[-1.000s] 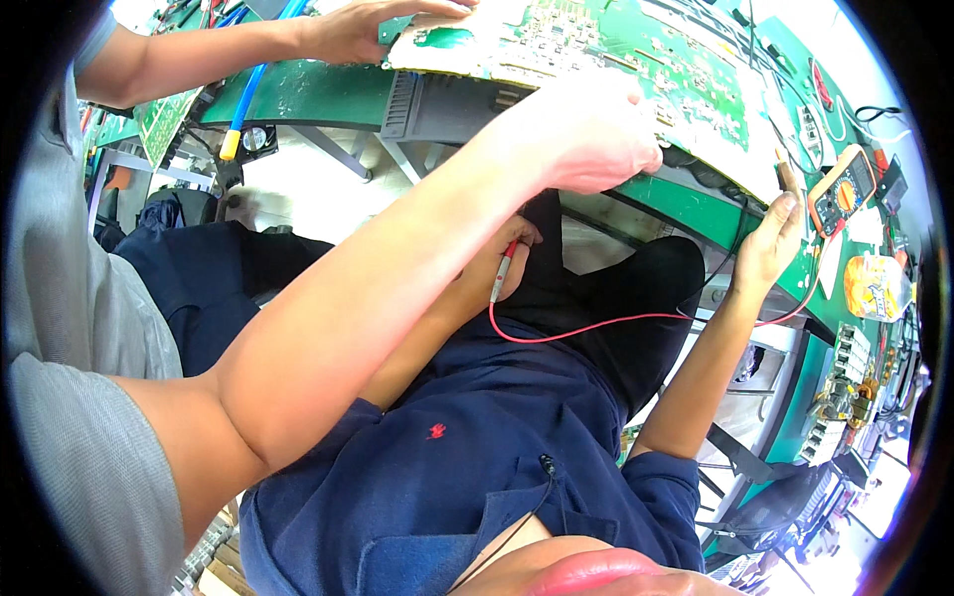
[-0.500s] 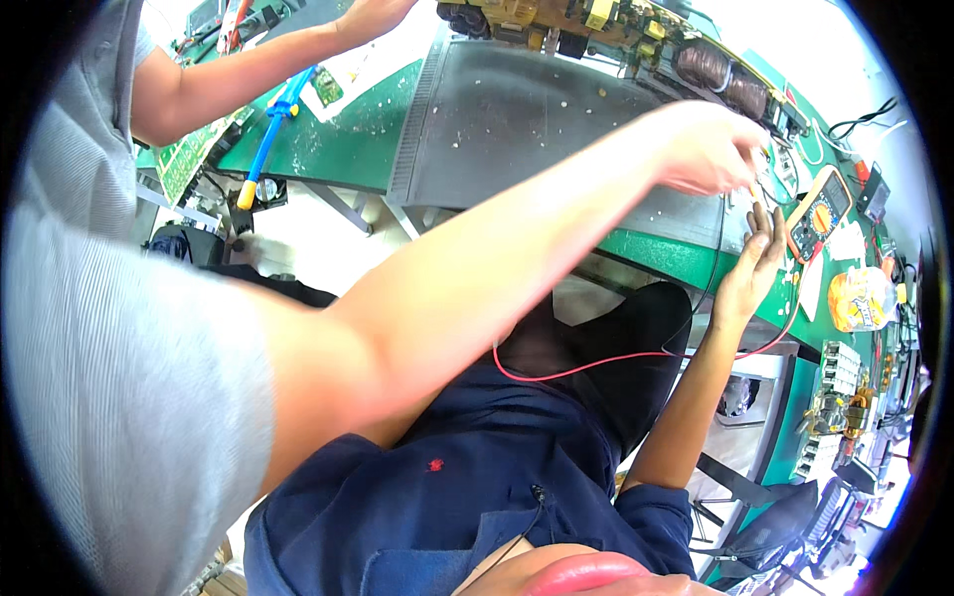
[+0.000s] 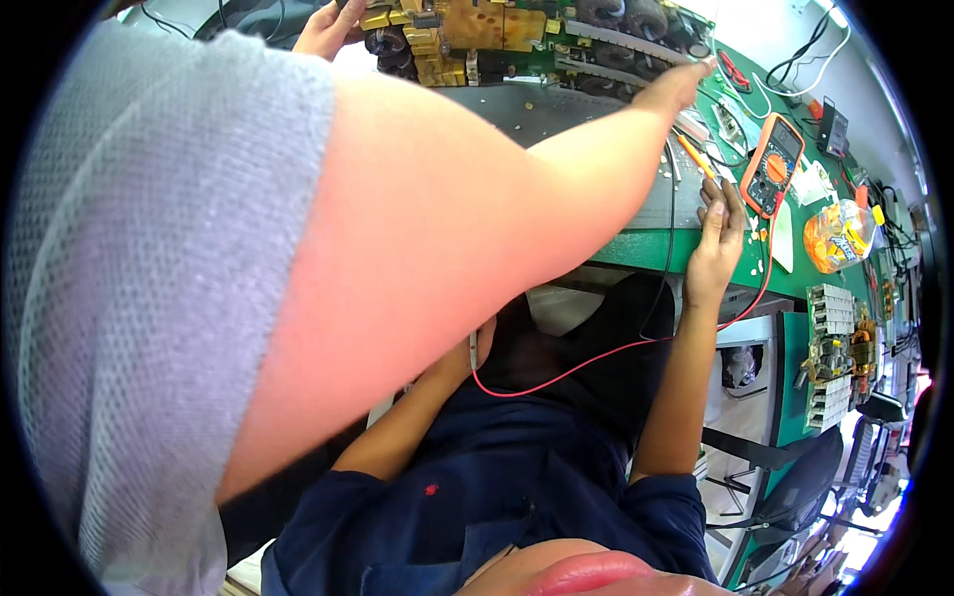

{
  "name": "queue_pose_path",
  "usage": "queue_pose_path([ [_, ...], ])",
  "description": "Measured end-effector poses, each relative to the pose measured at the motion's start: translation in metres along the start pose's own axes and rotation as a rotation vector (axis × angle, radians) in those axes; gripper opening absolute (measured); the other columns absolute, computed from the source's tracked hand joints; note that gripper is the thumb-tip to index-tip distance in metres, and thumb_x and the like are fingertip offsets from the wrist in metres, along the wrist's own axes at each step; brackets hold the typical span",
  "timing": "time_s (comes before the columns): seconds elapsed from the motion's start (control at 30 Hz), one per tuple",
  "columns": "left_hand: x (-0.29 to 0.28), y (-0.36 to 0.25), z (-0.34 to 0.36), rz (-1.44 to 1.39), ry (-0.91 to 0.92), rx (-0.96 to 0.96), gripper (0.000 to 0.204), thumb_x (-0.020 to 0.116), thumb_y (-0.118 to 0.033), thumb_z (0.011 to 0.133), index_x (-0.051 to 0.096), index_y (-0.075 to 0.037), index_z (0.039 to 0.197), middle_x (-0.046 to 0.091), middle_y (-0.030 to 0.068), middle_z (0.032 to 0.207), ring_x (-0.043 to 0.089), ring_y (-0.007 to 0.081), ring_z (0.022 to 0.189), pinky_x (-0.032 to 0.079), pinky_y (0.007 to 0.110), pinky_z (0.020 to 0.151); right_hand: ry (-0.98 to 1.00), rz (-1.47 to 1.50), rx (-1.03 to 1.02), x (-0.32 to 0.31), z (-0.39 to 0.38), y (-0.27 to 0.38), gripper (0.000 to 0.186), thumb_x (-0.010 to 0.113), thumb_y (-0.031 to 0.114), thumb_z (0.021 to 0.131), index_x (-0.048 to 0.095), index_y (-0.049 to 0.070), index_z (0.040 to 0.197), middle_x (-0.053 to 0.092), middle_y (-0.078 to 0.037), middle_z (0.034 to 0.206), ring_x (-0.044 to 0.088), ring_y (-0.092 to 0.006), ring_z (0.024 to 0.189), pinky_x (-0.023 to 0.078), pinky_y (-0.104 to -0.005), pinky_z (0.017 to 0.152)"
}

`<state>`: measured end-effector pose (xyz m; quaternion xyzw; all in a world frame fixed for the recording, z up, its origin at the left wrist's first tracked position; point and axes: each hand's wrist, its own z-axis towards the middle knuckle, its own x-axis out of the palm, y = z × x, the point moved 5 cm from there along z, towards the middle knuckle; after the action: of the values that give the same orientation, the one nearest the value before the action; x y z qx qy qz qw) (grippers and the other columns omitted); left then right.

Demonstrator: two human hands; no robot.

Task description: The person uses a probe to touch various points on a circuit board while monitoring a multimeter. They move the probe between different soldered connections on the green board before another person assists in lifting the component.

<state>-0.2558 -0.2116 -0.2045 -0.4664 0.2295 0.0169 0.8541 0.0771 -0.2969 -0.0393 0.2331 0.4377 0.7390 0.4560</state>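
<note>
My right hand (image 3: 717,238) rests at the near edge of the green bench (image 3: 651,248), palm up, fingers stretched out and holding nothing. Just beyond its fingertips lies a slim orange-handled tool (image 3: 694,155). My left hand (image 3: 485,343) is low by my lap, partly hidden behind a co-worker's bare arm (image 3: 447,248). It is closed on a test probe (image 3: 474,350), whose red lead (image 3: 556,387) runs across my lap to the orange multimeter (image 3: 775,167). The co-worker's two hands are at the ends of a large circuit board (image 3: 497,30) with coils and yellow parts.
A dark mat (image 3: 517,114) with small crumbs lies under the board. At the right stand a clear bottle (image 3: 840,235) with orange contents and more circuit boards (image 3: 830,353). A black lead (image 3: 671,228) hangs over the bench edge. The co-worker's arm crosses in front of me.
The co-worker's arm has come further across, one hand moving from beside my right hand to the board's right end, the other to its left end. The slim orange tool now shows on the bench.
</note>
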Motion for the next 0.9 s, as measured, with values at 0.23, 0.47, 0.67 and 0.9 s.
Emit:
queue_pose_path([
  [0.23,-0.009,-0.097,0.126,0.132,0.125,0.480,0.018,0.063,-0.012,0.090,0.064,-0.004,0.107,0.068,0.0100,0.098,0.067,0.0202,0.092,0.051,0.037,0.083,0.030,0.044,0.009,0.015,-0.001,-0.008,0.043,0.050,0.019,0.110,0.047,-0.007,0.143,0.061,-0.022,0.137,0.057,-0.0239,0.129,0.041,-0.0369,0.114],
  [0.47,0.077,-0.219,0.261,0.756,0.493,1.123,0.036,0.064,-0.032,0.088,0.063,-0.011,0.117,0.067,0.0068,0.111,0.064,0.0213,0.105,0.048,0.043,0.092,0.009,0.041,0.004,0.006,0.001,-0.005,0.043,0.044,0.024,0.112,0.048,-0.005,0.144,0.060,-0.022,0.138,0.056,-0.0283,0.132,0.042,-0.0401,0.112],
  [0.67,0.166,-0.205,0.268,1.247,0.900,1.149,0.052,0.066,-0.049,0.085,0.062,-0.016,0.125,0.066,0.0042,0.122,0.062,0.0223,0.116,0.046,0.049,0.100,-0.019,0.037,0.021,0.005,0.002,-0.004,0.054,0.033,0.037,0.114,0.047,-0.006,0.144,0.059,-0.022,0.140,0.055,-0.0320,0.133,0.040,-0.0472,0.112],
  [0.9,0.183,-0.195,0.269,1.291,1.026,0.979,0.071,0.067,-0.069,0.082,0.061,-0.022,0.135,0.065,0.0010,0.136,0.059,0.0234,0.129,0.043,0.055,0.109,0.041,0.014,0.033,0.008,0.002,-0.002,0.051,0.039,0.035,0.113,0.051,-0.005,0.142,0.061,-0.021,0.137,0.056,-0.0297,0.132,0.041,-0.0446,0.112],
])
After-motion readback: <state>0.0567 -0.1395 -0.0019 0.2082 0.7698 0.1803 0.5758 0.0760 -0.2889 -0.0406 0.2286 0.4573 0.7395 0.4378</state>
